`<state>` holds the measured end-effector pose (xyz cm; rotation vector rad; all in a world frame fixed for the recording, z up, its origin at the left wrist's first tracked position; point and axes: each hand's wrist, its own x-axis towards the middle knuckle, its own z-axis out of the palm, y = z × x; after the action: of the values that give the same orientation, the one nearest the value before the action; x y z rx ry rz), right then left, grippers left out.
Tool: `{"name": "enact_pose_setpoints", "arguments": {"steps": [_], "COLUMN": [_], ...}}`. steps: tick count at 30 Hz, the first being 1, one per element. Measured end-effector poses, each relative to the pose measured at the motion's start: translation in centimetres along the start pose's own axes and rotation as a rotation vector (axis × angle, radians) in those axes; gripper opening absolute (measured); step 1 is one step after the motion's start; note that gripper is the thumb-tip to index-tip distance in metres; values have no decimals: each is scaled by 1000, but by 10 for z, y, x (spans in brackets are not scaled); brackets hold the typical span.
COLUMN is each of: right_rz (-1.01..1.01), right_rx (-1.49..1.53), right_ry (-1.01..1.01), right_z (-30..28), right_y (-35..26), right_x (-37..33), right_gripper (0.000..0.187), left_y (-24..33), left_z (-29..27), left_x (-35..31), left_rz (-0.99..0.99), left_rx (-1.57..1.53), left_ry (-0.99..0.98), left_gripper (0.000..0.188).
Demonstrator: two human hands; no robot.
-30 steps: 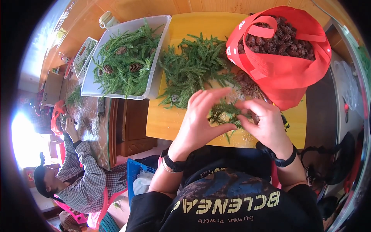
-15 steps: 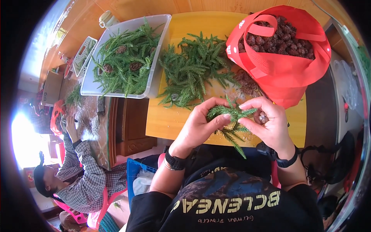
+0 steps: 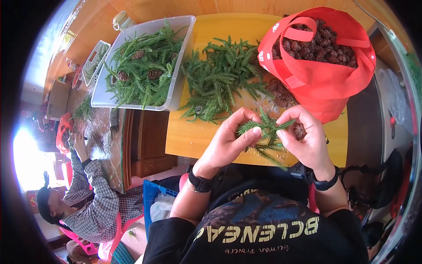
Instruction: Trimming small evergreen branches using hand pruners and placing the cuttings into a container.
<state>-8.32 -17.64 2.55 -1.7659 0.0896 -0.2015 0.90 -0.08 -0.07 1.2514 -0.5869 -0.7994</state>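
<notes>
Over the yellow table point(image 3: 189, 140) I hold a green artificial-looking pine sprig point(image 3: 267, 127) with several needled branches. My left hand point(image 3: 225, 145) is closed on its left side, thumb and fingers pinching the stem area. My right hand point(image 3: 307, 140) is closed too, thumb and forefinger pinching a branch at the sprig's right. A pine cone point(image 3: 299, 131) shows beneath the right fingers; whether it rests on the table or in the hand cannot be told. Just beyond my hands lies a heap of similar sprigs point(image 3: 220, 83).
A translucent plastic bin point(image 3: 181, 70) with sprigs and several pine cones stands at the far left. A red bag point(image 3: 327, 88) full of brown cones stands at the far right, loose cones point(image 3: 281, 94) beside it. Another person point(image 3: 94, 193) works at a neighbouring table, left.
The sprig has turned slightly between my hands, and its lower branch has swung to the right. My right fingers have spread apart a little and shifted slightly upward.
</notes>
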Motion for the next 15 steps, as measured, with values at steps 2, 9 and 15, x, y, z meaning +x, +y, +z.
{"name": "enact_pose_setpoints", "arguments": {"steps": [2, 9, 15], "right_rz": [-5, 17, 67], "right_rx": [3, 120, 124], "right_ry": [-4, -9, -3], "right_z": [2, 4, 2], "right_y": [-1, -2, 3], "right_x": [1, 3, 4], "right_gripper": [21, 25, 20], "left_y": [0, -4, -6], "left_z": [1, -3, -1], "left_x": [1, 2, 2], "left_rz": [-37, -77, -19], "left_rx": [-42, -48, 9], "left_ry": [5, 20, 39], "left_gripper": [15, 14, 17]}}
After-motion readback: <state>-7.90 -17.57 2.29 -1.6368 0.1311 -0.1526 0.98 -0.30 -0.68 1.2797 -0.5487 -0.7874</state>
